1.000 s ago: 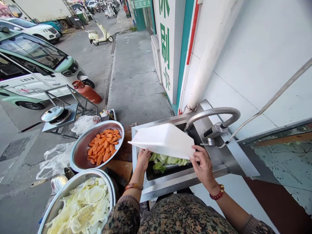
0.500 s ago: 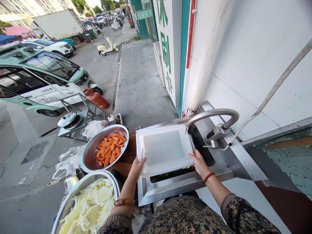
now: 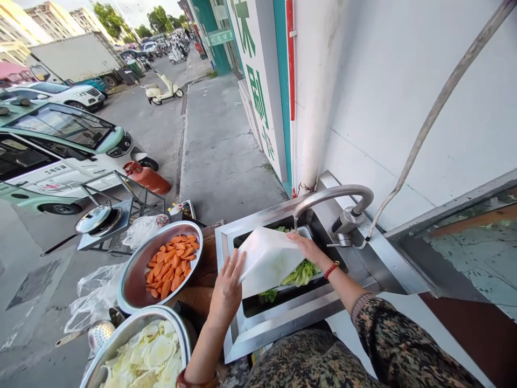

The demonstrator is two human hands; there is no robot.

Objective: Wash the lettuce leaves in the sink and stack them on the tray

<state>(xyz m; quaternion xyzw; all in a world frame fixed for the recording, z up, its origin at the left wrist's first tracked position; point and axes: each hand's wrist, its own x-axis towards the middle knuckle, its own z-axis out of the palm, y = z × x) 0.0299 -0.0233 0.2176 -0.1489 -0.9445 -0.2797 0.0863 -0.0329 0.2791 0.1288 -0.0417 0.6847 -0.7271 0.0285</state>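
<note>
- Tray (image 3: 269, 261): tilted over the left and middle part of the sink (image 3: 283, 313), between both hands.
- Left hand (image 3: 226, 291): fingers straight, laid on the tray's left edge; thumb hidden, grip cannot be told.
- Right hand (image 3: 310, 251): fingers grasping the tray's upper right edge.
- Greens (image 3: 302, 273): in the sink, partly under the tray.
- Tap (image 3: 337, 193): at the sink's right edge, water running.
- Carrots (image 3: 172, 267): in a bowl (image 3: 130, 275) beyond the sink's left edge.

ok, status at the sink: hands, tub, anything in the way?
Left hand and right hand on white tub, tilted. Leafy greens in sink below. Faucet arching close by.
</note>
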